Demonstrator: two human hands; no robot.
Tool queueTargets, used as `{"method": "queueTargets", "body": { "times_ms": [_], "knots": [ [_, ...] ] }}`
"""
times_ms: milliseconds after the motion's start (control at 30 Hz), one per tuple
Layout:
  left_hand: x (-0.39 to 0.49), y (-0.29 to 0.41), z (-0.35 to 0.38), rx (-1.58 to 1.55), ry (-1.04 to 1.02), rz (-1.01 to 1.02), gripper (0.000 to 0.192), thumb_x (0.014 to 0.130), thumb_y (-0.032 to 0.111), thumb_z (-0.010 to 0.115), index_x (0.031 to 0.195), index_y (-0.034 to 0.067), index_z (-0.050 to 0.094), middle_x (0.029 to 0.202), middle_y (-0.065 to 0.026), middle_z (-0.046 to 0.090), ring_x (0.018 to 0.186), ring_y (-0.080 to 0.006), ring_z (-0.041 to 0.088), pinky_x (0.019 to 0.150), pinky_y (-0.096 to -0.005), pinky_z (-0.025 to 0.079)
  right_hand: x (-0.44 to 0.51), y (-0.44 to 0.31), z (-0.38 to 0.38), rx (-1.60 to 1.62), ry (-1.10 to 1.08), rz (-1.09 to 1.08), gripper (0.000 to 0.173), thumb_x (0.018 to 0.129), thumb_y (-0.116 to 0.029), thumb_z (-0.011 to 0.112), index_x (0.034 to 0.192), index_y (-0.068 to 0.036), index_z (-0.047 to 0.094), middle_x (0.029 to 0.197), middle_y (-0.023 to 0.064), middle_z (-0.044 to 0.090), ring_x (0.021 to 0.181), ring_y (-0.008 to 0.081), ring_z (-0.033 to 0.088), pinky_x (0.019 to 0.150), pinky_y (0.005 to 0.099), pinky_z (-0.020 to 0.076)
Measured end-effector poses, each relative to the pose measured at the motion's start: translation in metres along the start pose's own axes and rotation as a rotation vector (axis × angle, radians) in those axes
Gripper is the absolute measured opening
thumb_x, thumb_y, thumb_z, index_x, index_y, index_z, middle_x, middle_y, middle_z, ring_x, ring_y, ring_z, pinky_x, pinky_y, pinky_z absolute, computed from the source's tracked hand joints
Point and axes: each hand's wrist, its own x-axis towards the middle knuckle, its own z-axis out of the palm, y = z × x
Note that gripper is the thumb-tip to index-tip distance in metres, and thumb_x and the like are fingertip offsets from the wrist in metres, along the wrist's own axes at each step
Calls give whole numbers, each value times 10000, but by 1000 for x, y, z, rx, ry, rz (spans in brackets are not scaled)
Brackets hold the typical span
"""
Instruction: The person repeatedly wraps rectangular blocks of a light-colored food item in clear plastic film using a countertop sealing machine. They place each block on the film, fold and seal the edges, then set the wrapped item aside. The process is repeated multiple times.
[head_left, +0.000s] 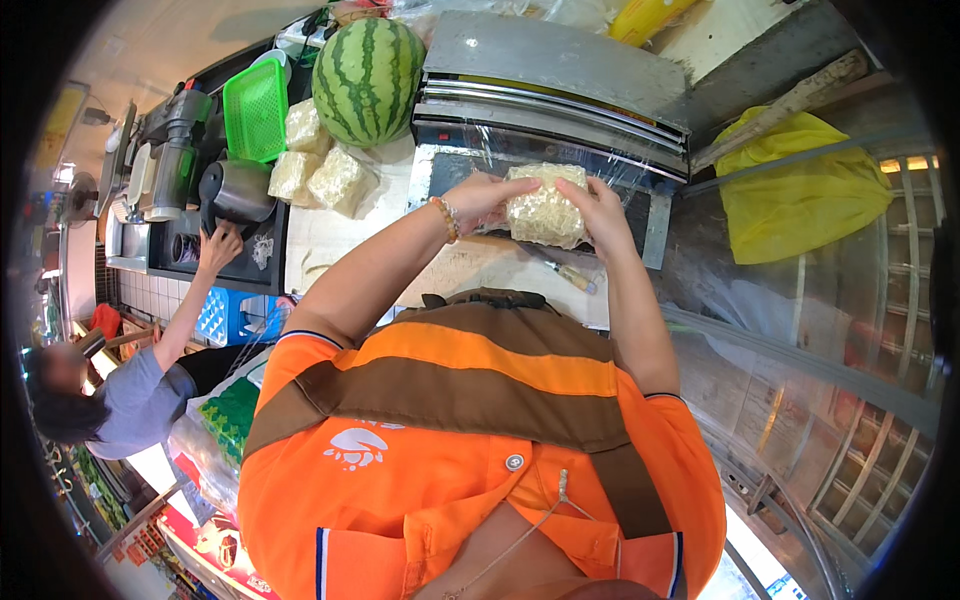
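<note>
Between my two hands is a pale block of dried noodles (547, 206), with clear film about it. My left hand (484, 201) grips its left side, thumb on top. On the opposite side, my right hand (598, 214) holds it with the thumb laid over the near face. The block is above the dark plate of a film wrapping machine (551, 97), whose metal rollers run across behind it. Stretched clear film (480, 142) shows between the rollers and the block. A knife with a wooden handle (574, 277) lies on the pale worktop (390, 232) close to my body.
Several similar wrapped blocks (341, 180) sit by a watermelon (367, 81) and a green plastic basket (256, 110). Another person's hand (220, 247) is at a steel kettle (238, 191) on a black tray. A yellow plastic bag (802, 187) hangs at the right.
</note>
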Motion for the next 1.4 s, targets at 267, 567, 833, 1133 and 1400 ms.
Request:
{"method": "queueTargets", "body": {
  "times_ms": [267, 567, 833, 1133, 1400],
  "knots": [
    [-1, 0, -1, 108, 126, 24, 600, 771, 529, 852, 924, -30, 697, 779, -41, 646, 634, -82, 565, 597, -225, 488, -7, -29, -5, -455, 44, -73, 729, 746, -580, 801, 1185, -3, 722, 1071, 178, 748, 990, 255, 721, 877, 343, 541],
    [10, 3, 12, 351, 196, 45, 518, 789, 513, 839, 845, 19, 694, 711, -10, 611, 598, -72, 545, 563, -203, 480, -22, -38, 11, -1005, 192, -1091, 507, 926, -354, 671, 1309, -25, 629, 1355, 198, 615, 1283, 366, 569, 1085, 546, 417],
    [-15, -19, -35, 100, 221, 53, 483, 958, 468, 667, 983, -13, 685, 925, -130, 748, 806, -182, 735, 731, -292, 591, -21, -10, 36, -1266, 242, -1040, 493, 962, -373, 612, 1377, -107, 593, 1448, 56, 559, 1368, 298, 492, 1098, 623, 361],
    [-28, -87, -25, -189, 174, -150, 657, 948, 602, 608, 962, -53, 655, 896, -160, 722, 810, -237, 732, 731, -337, 604, -22, -8, 38, -1274, 255, -1040, 505, 956, -356, 622, 1392, -104, 582, 1442, 68, 564, 1362, 305, 498, 1086, 630, 378],
    [-22, -108, -6, -350, 267, 207, 285, 1028, 275, 600, 834, 66, 591, 738, -34, 607, 611, -146, 586, 642, -302, 539, -23, -10, 38, -1283, 252, -1065, 491, 949, -344, 630, 1376, -104, 597, 1429, 71, 575, 1348, 313, 508, 1070, 638, 385]
  ]
}}
